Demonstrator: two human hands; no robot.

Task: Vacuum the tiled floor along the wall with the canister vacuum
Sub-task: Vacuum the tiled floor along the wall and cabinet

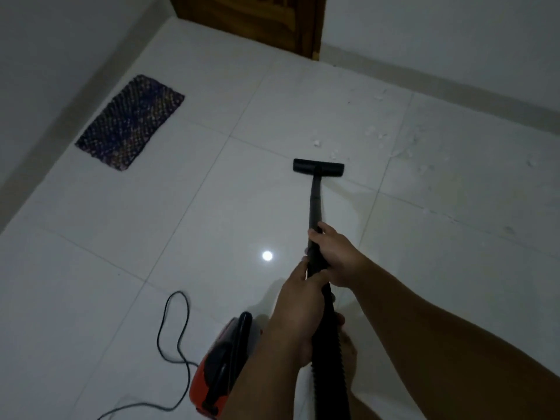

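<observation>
A black vacuum wand (315, 201) runs from my hands down to a flat black floor nozzle (318, 168) resting on the white tiled floor (181, 222). My right hand (336, 256) grips the wand higher along it, and my left hand (300, 295) grips just below, where the ribbed black hose (328, 359) begins. The red and black canister (221, 365) sits on the floor at my lower left. Small white scraps of debris (375, 137) lie scattered beyond and to the right of the nozzle, near the wall.
A black power cord (172, 328) loops across the tiles left of the canister. A dark woven mat (130, 122) lies by the left wall. A wooden door (260, 19) stands at the far corner. The right wall's skirting (454, 86) runs diagonally.
</observation>
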